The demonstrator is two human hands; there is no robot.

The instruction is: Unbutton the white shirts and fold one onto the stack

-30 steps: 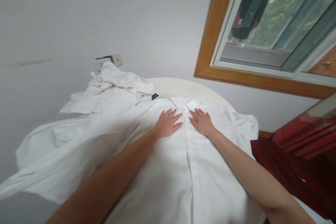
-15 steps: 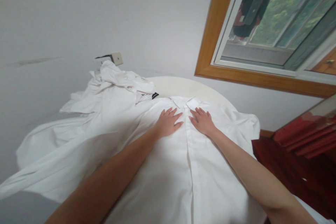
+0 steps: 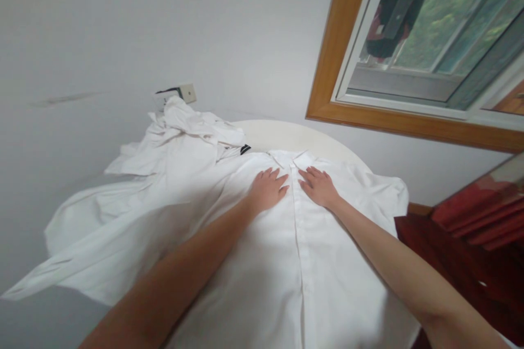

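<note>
White shirt (image 3: pixel 278 251) lies front up, spread nearly flat on the table (image 3: pixel 295 132), lightly creased; collar (image 3: pixel 304 159) toward the far edge, placket (image 3: pixel 302 251) running lengthwise, one sleeve (image 3: pixel 398 194) extending at right.

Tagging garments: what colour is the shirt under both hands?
The shirt is white, best seen in the head view.

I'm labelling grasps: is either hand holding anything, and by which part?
Nothing is held: the left hand and right hand lie flat on the white shirt, either side of its button placket, just below the collar.
</note>
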